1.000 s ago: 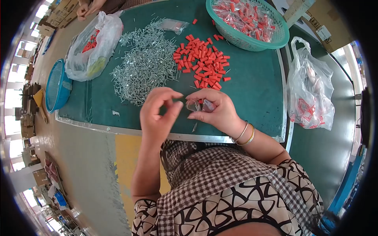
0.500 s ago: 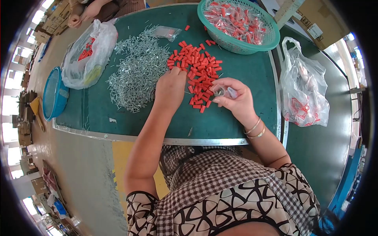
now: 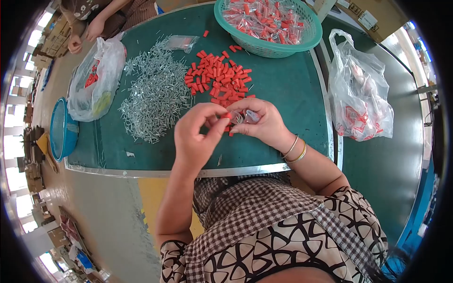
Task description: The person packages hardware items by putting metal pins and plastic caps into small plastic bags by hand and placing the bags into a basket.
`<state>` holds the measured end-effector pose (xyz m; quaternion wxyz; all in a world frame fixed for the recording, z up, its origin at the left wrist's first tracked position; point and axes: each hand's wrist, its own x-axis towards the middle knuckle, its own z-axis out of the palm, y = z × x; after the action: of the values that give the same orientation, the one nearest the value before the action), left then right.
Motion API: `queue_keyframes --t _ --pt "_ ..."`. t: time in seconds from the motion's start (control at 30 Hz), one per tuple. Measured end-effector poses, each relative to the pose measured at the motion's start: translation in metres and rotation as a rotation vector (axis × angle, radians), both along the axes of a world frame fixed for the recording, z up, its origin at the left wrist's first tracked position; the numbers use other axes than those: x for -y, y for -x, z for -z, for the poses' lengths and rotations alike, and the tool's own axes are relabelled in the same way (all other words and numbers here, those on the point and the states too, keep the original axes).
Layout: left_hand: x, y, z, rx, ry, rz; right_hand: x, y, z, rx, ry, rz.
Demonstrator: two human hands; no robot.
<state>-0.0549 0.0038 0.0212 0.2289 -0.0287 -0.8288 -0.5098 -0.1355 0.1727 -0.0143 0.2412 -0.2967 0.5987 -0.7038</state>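
My left hand [image 3: 199,134] pinches a small red plastic cap [image 3: 227,115] between thumb and fingertips, at the mouth of a small clear plastic bag [image 3: 253,116]. That bag is in my right hand [image 3: 267,126], held between thumb and fingers, with some metal pieces showing inside. Just beyond my hands lies a loose heap of red plastic caps [image 3: 219,75]. To its left spreads a big pile of short silver screws or pins [image 3: 158,89]; their exact kind is too small to tell. A flat clear bag [image 3: 181,43] with something red inside lies behind that pile.
A green basket [image 3: 269,51] of filled bags stands at the back of the green table [image 3: 283,89]. White plastic bags lie at left [image 3: 111,66] and right [image 3: 358,94]. A blue basket [image 3: 71,137] is beyond the left edge. Another person's hands [image 3: 96,28] show at upper left.
My left hand has come from the red heap toward my right hand, bringing a red cap to the small bag. The whole view has shifted slightly.
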Motion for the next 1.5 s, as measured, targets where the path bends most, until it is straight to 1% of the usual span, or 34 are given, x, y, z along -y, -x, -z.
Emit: queue_keyframes --t 0.07,0.1,0.2,0.23,0.33,0.37,0.5,0.6,0.7,0.8,0.9,1.0,1.1,1.17,1.2,1.23,1.27,1.37,1.47,1.5 --pt "-0.002 0.000 0.004 -0.052 0.072 0.068 0.000 -0.001 0.003 0.007 0.007 -0.011" --pt "-0.003 0.001 0.004 -0.068 0.061 0.079 0.001 -0.001 0.001 0.016 0.017 -0.026" --pt "0.010 -0.001 0.008 -0.080 0.073 -0.093 -0.001 0.001 -0.003 0.018 0.038 -0.038" --pt "0.017 0.001 0.017 -0.020 -0.067 -0.179 -0.001 0.001 -0.003 0.001 0.038 -0.030" --pt "0.027 0.011 0.022 0.139 0.130 -0.290 -0.001 0.001 -0.001 -0.009 0.047 -0.018" --pt "0.027 0.016 0.028 0.173 0.194 -0.253 0.000 0.001 0.000 -0.006 0.052 -0.017" --pt "0.025 0.047 0.049 0.183 0.457 -0.253 0.000 0.001 0.003 -0.010 0.039 -0.017" --pt "0.019 0.057 0.053 0.258 0.626 -0.284 -0.002 0.004 0.005 -0.018 0.020 0.013" --pt "0.020 0.058 0.048 0.308 0.673 -0.255 -0.003 0.003 0.000 0.023 0.020 0.019" --pt "0.023 0.059 0.050 0.333 0.665 -0.251 -0.001 0.003 0.000 -0.010 0.017 0.032" --pt "0.028 0.053 0.055 0.226 0.514 -0.277 -0.002 0.002 0.000 -0.054 -0.023 0.052" --pt "0.020 0.032 0.023 0.180 0.157 -0.239 -0.003 0.003 -0.003 -0.024 -0.050 0.067" --pt "0.003 0.008 -0.013 0.114 0.171 -0.112 -0.002 0.003 0.001 -0.027 -0.052 0.081" --pt "-0.003 0.005 -0.015 0.017 0.373 -0.023 0.000 0.002 0.003 -0.051 -0.060 0.084" --pt "-0.006 0.004 -0.017 -0.031 0.476 0.021 0.000 0.001 0.002 -0.116 -0.096 0.094" --pt "-0.010 0.004 -0.020 -0.029 0.527 0.053 0.000 0.002 0.002 -0.183 -0.131 0.107" --pt "-0.009 0.004 -0.020 -0.050 0.464 0.032 -0.001 0.001 0.002 -0.247 -0.168 0.125" --pt "-0.003 0.004 -0.014 -0.097 0.305 -0.004 0.000 0.000 0.004 -0.006 -0.012 0.074" --pt "-0.002 0.000 -0.013 -0.032 0.401 0.043 -0.001 0.001 0.002 -0.077 -0.031 0.060" --pt "-0.003 -0.001 -0.010 0.012 0.428 0.052 0.000 0.001 0.001 -0.015 -0.008 0.028"
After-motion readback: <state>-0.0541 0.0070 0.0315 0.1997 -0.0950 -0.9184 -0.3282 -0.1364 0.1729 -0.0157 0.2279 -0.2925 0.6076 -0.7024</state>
